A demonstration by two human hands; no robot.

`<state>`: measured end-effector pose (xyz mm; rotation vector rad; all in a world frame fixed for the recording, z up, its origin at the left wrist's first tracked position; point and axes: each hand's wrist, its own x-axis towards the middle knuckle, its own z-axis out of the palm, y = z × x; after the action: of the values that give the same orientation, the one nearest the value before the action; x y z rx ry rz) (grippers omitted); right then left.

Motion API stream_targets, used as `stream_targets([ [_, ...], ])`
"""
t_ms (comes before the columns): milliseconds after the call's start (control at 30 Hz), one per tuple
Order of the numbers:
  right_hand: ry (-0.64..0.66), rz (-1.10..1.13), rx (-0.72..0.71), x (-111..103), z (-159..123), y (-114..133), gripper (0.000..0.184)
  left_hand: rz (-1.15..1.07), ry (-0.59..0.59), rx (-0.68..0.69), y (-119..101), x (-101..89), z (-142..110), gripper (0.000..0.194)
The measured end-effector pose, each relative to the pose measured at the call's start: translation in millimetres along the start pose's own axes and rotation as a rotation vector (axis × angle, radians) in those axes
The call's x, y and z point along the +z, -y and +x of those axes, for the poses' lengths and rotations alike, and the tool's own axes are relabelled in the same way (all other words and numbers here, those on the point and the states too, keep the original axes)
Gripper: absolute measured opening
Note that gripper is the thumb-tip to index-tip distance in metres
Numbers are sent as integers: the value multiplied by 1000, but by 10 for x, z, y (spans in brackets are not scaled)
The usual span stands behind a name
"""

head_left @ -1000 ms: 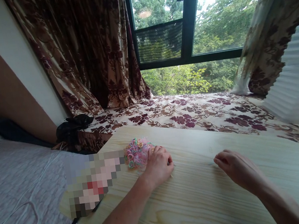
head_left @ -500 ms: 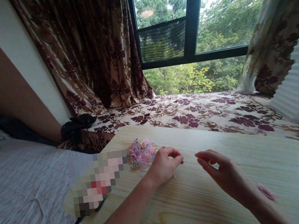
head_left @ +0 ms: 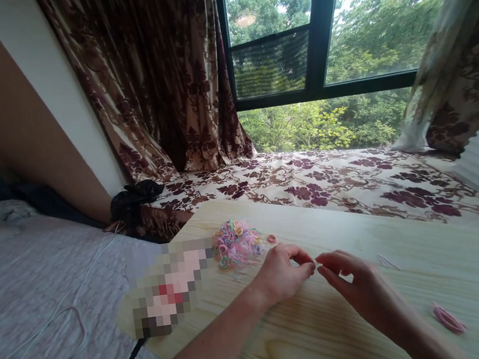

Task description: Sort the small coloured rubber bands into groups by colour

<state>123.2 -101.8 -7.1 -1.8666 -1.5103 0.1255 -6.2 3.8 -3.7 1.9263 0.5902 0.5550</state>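
Barely partway, looks like, pinching with left hand (head_left: 283, 271) and right hand (head_left: 352, 273), can't tell what, with pink bands (head_left: 448, 318) beside the latter, jumbled pile (head_left: 237, 244) remaining beyond the former.

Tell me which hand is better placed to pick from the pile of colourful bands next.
Left, I'd judge: the left hand is close beside the pile of colourful bands, while the right hand is farther off. The two hands nearly meet, so both seem occupied.

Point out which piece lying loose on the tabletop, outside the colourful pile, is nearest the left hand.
The small, round red-orange ring, just beyond the left hand; the thin pale strands and oblong pink bundle lie past the right hand.
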Motion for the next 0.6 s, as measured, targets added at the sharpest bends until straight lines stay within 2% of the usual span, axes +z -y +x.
stream_targets([
  [100,-21,-1,10,-4,-5,-8,25,-1,11,8,-24,-6,-10,16],
  [300,32,16,-43,-33,-1,20,26,16,2,-3,-15,-12,3,16],
  [600,-7,112,44,-44,8,-32,29,-57,-7,-45,-49,-63,27,12],
])
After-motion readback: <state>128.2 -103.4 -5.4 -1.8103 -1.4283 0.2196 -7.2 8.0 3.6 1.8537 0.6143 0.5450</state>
